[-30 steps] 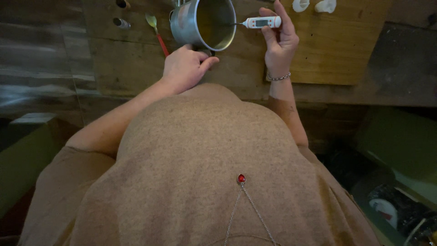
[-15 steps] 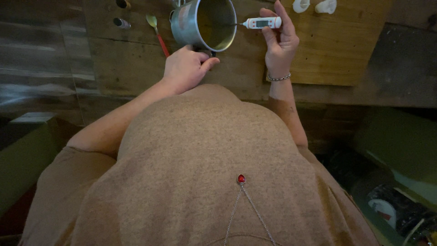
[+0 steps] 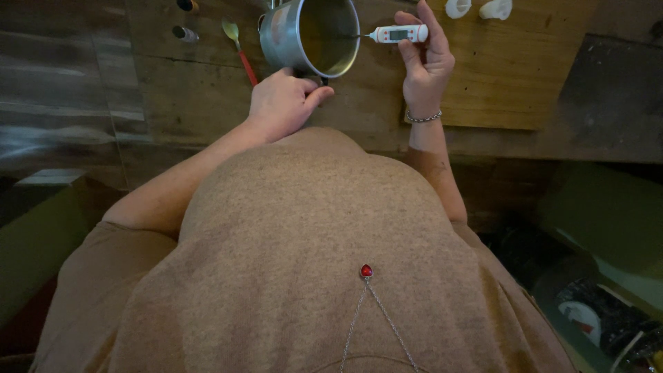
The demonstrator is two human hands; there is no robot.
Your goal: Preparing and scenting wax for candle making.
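A small metal pot (image 3: 304, 34) stands on the wooden table (image 3: 173, 90) at the top of the view. My left hand (image 3: 283, 103) grips its handle at the near side. My right hand (image 3: 425, 62) holds a white digital probe thermometer (image 3: 397, 33) by its body, with the thin probe reaching left into the pot. A bead bracelet sits on my right wrist. What is in the pot is too dark to tell.
A red-handled spoon (image 3: 238, 45) lies left of the pot, with two small dark bottles (image 3: 181, 31) further left. Under my right hand is a light wooden board (image 3: 525, 76) carrying two white moulded pieces (image 3: 476, 8). Green bins stand low at both sides.
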